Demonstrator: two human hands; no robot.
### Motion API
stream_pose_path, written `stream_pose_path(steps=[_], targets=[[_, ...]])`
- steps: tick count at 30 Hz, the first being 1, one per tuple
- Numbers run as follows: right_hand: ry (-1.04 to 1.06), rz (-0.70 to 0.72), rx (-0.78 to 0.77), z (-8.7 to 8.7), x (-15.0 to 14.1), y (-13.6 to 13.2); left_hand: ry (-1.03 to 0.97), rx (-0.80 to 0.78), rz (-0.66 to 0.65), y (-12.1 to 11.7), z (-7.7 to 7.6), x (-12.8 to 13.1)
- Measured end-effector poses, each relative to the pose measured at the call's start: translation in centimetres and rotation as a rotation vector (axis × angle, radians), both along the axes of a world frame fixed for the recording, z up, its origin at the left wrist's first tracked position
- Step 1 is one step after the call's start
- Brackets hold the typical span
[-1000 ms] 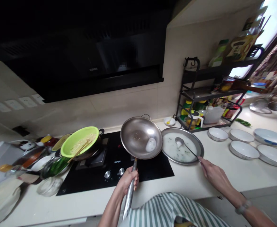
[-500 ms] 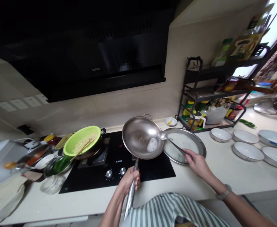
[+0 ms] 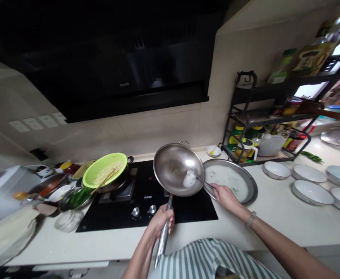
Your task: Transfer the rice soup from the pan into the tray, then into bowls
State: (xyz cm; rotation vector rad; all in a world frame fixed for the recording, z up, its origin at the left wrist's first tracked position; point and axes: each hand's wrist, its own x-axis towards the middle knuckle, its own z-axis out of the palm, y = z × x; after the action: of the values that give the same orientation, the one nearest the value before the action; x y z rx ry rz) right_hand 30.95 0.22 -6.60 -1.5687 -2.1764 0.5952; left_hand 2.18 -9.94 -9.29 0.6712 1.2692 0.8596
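Observation:
My left hand (image 3: 163,221) is wrapped round the long metal handle of a wok (image 3: 170,164), whose pan is tilted over the right side of the hob. A small white pool of liquid (image 3: 189,179) lies low on the wok's right side. Gripped in my right hand (image 3: 225,197) is a ladle (image 3: 205,180); its bowl is inside the wok, at the white liquid. Beneath my right hand and forearm, partly hidden by them, a wide metal basin (image 3: 255,195) holds milky liquid with green bits.
A black hob (image 3: 114,217) lies under the wok. To its left, a lime-green colander (image 3: 90,170) of noodles with chopsticks rests on a dark pan. Several white bowls (image 3: 312,190) stand at right, before a black condiment rack (image 3: 245,93). The range hood (image 3: 129,58) hangs overhead.
My right hand has moved left, bringing the ladle's bowl from the wok's right rim into the wok at the white liquid. My left hand keeps hold of the handle. The view has shifted slightly.

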Motion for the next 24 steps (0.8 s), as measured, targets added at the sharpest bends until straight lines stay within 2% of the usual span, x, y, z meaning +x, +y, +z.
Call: stream_pose_path(steps=[2, 4, 7, 12, 17, 24], targets=[[0.236, -0.072, -0.146, 0.2, -0.1, -0.1, -0.001, -0.002, -0.002, 0.0, 0.0, 0.0], [0.472, -0.199, -0.354, 0.6, -0.2, -0.2, -0.003, -0.002, -0.001, 0.0, -0.1, -0.1], [0.703, -0.337, -0.554, 1.4, -0.2, -0.4, -0.007, -0.003, -0.001, 0.0, -0.4, -0.1], [0.783, -0.364, -0.584, 2.5, 0.2, -1.2, -0.006, 0.013, 0.032, 0.1, -1.3, -0.2], [0.778, -0.37, -0.584, 2.7, 0.8, -1.8, -0.015, 0.022, 0.034, 0.2, -1.8, -0.3], [0.781, -0.389, -0.588, 2.7, 1.8, -2.3, -0.033, 0.011, 0.004, 0.1, -0.8, -0.3]])
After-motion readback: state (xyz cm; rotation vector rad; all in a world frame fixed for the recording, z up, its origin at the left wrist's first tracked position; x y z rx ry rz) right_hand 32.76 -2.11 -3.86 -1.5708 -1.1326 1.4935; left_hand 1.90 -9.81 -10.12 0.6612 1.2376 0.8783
